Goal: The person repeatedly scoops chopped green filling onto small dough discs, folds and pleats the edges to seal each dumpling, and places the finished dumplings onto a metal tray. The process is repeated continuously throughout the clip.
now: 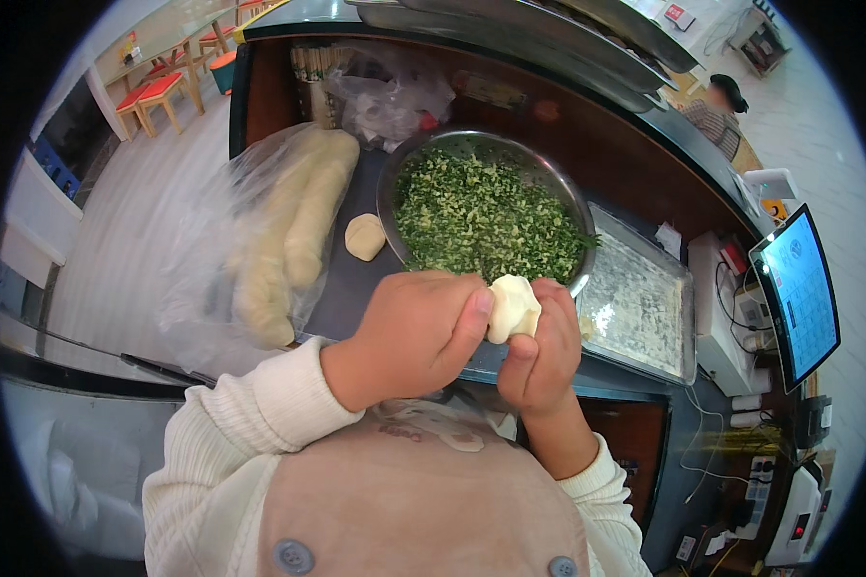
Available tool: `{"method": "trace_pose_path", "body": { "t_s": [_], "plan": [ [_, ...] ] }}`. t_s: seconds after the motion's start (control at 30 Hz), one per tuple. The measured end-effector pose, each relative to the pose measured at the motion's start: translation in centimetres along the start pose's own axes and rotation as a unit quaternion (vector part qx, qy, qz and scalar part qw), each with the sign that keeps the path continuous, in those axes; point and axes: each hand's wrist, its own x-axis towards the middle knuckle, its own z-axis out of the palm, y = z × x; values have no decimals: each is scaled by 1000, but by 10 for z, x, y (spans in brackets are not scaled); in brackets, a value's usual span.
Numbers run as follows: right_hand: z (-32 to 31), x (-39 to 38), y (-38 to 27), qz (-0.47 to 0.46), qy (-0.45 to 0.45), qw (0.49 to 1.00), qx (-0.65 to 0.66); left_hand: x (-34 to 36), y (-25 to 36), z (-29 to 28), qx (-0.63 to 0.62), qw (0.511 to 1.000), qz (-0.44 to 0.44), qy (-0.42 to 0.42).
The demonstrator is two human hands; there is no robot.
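Note:
Between both hands, just over the near rim of a steel bowl, is a pale piece of dough gathered into a rounded pouch. My left hand pinches its left side, thumb and curled fingers closed. My right hand grips the other side with thumb and fingers. Whether filling lies inside the dough cannot be seen. Chopped greens with small pale bits fill the bowl. A flat round dough wrapper lies on the dark counter, left of the bowl.
Long dough rolls lie in a clear plastic bag at the left. A flour-dusted metal tray sits right of the bowl. Farther right stand a screen and cables. Metal trays edge the upper shelf; another person is beyond.

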Motion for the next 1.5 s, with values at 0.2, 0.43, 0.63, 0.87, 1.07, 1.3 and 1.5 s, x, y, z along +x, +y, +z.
{"method": "trace_pose_path", "body": {
  "t_s": [0.2,0.43,0.63,0.87,1.07,1.3,1.5],
  "plan": [
    [-2,0,-8,91,-13,995,44,-3,13,4,-159,983,-82,-33],
    [-1,-2,-12,175,103,969,139,-1,19,4,-274,941,-180,-89],
    [-12,4,-10,152,57,979,120,0,22,4,-238,947,-198,-84],
    [-15,8,-10,120,48,990,64,2,26,6,-183,961,-183,-94],
    [-20,8,-10,93,41,993,66,3,26,7,-157,976,-129,-76],
    [-18,8,-11,70,56,995,50,2,27,7,-126,981,-110,-97],
    [-23,7,-13,76,54,994,58,2,25,12,-122,989,-62,-63]
  ]
}}
